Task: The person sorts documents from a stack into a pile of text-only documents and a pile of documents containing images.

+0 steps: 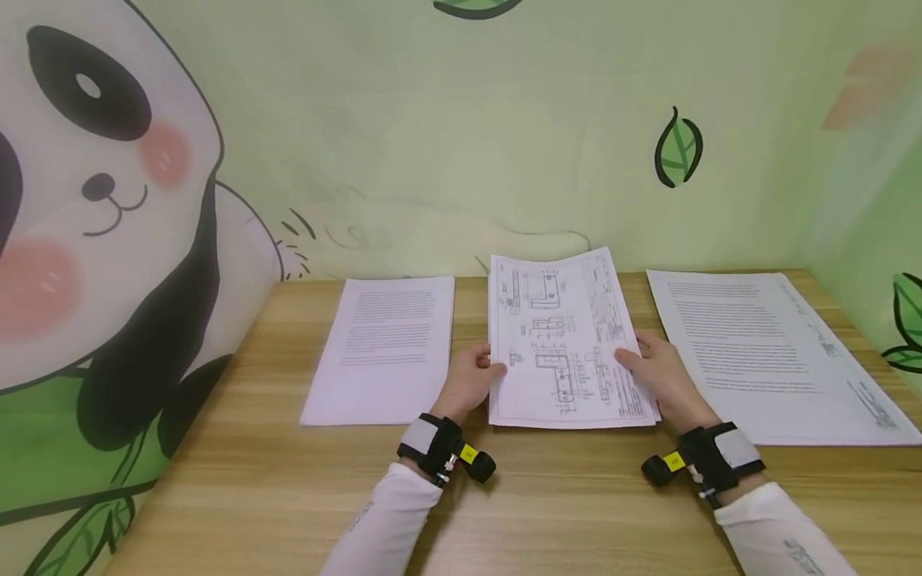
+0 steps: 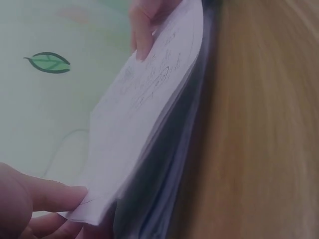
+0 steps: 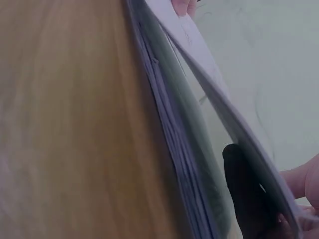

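Note:
Both hands hold a few sheets of paper (image 1: 522, 320) by their side edges, the top one printed with technical drawings. My left hand (image 1: 468, 382) pinches the left edge, thumb on top and fingers beneath, as the left wrist view also shows. On the right edge, my right hand (image 1: 668, 382) grips with its thumb over the printed face. The sheets slant above a paper stack (image 3: 172, 129), with a gap between them in the right wrist view. Most of that stack is hidden from the head view.
A pile of text pages (image 1: 385, 392) lies to the left on the wooden table (image 1: 547, 512). On the right is another pile (image 1: 763, 416), its sheets carrying text and small drawings at the side. A green cloth backdrop (image 1: 403, 120) with a panda stands behind the table.

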`<state>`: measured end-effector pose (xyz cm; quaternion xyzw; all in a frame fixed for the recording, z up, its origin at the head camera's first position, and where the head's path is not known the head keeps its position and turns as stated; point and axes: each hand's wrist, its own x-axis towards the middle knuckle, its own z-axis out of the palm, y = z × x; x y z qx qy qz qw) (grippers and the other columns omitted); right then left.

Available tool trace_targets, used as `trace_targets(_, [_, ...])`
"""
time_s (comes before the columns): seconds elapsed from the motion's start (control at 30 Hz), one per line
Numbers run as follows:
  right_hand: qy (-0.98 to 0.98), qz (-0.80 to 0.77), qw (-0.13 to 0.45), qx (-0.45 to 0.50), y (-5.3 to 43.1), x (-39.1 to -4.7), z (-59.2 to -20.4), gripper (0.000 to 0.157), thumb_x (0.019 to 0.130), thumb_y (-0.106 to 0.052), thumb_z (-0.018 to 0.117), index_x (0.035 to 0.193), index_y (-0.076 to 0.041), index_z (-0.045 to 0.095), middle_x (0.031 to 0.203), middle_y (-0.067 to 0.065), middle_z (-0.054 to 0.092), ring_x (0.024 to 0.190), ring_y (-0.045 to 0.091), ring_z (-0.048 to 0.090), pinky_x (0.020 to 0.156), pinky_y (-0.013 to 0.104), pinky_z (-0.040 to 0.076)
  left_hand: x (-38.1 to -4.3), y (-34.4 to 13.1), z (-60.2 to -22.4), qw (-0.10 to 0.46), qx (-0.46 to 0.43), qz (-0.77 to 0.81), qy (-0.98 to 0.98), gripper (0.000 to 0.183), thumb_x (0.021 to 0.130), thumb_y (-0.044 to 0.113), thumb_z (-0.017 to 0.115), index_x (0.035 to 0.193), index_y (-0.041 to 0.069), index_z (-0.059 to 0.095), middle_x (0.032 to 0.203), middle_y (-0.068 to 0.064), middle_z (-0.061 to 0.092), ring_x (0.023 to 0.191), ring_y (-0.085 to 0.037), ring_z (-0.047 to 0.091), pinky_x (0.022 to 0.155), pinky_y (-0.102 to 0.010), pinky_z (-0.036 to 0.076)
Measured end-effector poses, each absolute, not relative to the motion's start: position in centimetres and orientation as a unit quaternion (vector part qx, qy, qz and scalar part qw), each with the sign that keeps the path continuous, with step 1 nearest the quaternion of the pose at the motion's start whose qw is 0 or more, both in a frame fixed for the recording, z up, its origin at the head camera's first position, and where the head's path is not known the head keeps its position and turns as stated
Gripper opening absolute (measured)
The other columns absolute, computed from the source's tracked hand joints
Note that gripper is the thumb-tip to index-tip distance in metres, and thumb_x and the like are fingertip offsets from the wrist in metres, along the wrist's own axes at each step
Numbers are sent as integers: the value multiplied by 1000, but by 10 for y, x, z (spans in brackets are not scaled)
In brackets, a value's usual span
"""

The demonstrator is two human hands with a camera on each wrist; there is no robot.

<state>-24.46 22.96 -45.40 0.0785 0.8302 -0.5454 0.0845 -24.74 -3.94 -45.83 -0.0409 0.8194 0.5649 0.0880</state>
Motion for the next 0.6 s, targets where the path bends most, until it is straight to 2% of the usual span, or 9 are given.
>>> trace_targets(0.13, [836, -538, 81, 72, 228, -246, -458, 59, 99, -19, 41, 149, -6, 14, 139, 28, 44, 114, 35, 54, 89, 42, 50, -246, -41, -458, 73, -50, 539, 838, 42, 86, 10, 62, 126, 0, 56, 99, -15, 65, 79, -19, 58, 65, -25, 48])
trace_targets(0.2, [836, -539, 78, 73, 226, -247, -459, 58, 99, -16, 39, 150, -6, 12, 139, 29, 42, 118, 38, 51, 96, 49, 45, -246, -42, -459, 67, -55, 529, 844, 42, 85, 11, 63, 125, 1, 57, 97, -14, 66, 78, -17, 58, 62, -24, 47])
trace_targets(0.37, [832, -545, 69, 80, 226, -249, -459, 55, 98, -11, 37, 149, -6, 17, 140, 27, 41, 119, 37, 49, 99, 50, 42, -249, -43, -462, 60, -64, 503, 860, 43, 84, 15, 64, 125, 4, 59, 98, -11, 66, 79, -18, 59, 63, -24, 46])
trace_targets(0.5, [829, -547, 77, 89, 225, -249, -458, 52, 98, -12, 38, 148, -6, 23, 141, 23, 41, 119, 35, 47, 98, 47, 41, -251, -43, -465, 56, -69, 485, 870, 44, 84, 17, 64, 127, 8, 58, 98, -9, 65, 81, -19, 58, 65, -26, 46])
trace_targets(0.6, [829, -544, 87, 94, 225, -250, -457, 52, 98, -15, 40, 147, -5, 25, 142, 23, 40, 122, 35, 44, 101, 49, 38, -250, -42, -465, 47, -62, 469, 880, 43, 84, 18, 64, 126, 10, 60, 95, -9, 64, 79, -20, 57, 63, -27, 44])
